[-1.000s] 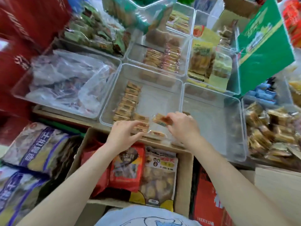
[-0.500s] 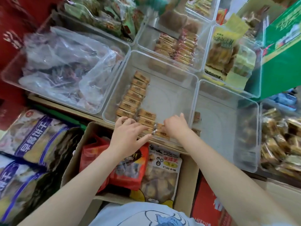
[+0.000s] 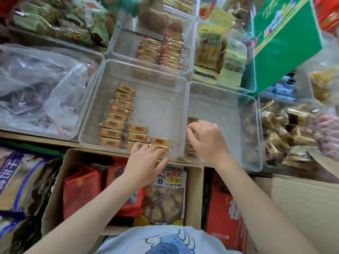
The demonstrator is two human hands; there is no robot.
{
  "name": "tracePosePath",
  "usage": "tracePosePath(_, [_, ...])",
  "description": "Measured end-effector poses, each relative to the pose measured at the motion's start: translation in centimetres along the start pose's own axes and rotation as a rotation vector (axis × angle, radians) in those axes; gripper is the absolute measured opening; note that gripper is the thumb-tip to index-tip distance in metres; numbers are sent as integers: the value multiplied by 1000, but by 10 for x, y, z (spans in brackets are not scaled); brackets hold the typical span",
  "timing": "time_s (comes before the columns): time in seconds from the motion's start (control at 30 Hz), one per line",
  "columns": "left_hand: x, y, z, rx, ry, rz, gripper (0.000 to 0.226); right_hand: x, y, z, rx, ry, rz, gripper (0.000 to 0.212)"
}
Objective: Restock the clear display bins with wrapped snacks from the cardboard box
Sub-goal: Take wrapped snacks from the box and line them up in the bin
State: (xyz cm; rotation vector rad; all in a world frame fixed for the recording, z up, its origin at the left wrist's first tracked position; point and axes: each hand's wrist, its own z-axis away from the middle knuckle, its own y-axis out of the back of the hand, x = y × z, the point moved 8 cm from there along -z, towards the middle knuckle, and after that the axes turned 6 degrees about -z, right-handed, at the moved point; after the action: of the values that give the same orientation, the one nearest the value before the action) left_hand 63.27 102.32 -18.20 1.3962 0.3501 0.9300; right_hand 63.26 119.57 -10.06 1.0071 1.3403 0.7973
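Note:
The middle clear bin [image 3: 146, 70] holds a column of tan wrapped snacks [image 3: 119, 114] and a shorter second column beside it. My left hand [image 3: 145, 162] reaches over the bin's near rim, its fingers resting on the nearest wrapped snack [image 3: 159, 142] at the front right. My right hand [image 3: 207, 142] hovers over the left side of the right clear bin [image 3: 229, 99], fingers curled downward beside brown wrapped pieces [image 3: 191, 119]; whether it holds one is hidden. The open cardboard box [image 3: 55, 195] sits below with red bags [image 3: 80, 189] and a yellow-bottomed bag.
Clear bins surround these: a crumpled plastic bag [image 3: 45, 88] on the left, stacked biscuits [image 3: 161, 50] behind, yellow packs [image 3: 211, 52] at the back right, brown sweets [image 3: 286, 132] on the right. A green carton [image 3: 286, 43] leans at the upper right. Large purple-labelled bags [image 3: 20, 184] lie at the lower left.
My right hand set a wrapped snack down at the front right of the middle bin, then moved right over the neighbouring bin. My left hand stayed at the near rim.

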Motion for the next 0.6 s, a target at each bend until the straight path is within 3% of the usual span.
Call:
tracePosePath(0.07, [26,-1,-8,-30,-39,22,56,36,40,32,21,-146,-51,17])
tracePosePath(0.17, [56,-2,-16,-109,3,16,44,79,103,91,93,-265,-13,16])
tracePosePath(0.3, [95,20,-18,26,27,-125,36,137,173,185,225,-417,23,18])
tracePosePath(0.4, [170,26,-14,99,-133,-104,44,181,205,247,328,-473,39,23])
tracePosePath(0.6, [364,4,19,-18,-496,156,57,242,253,332,526,-487,-27,25])
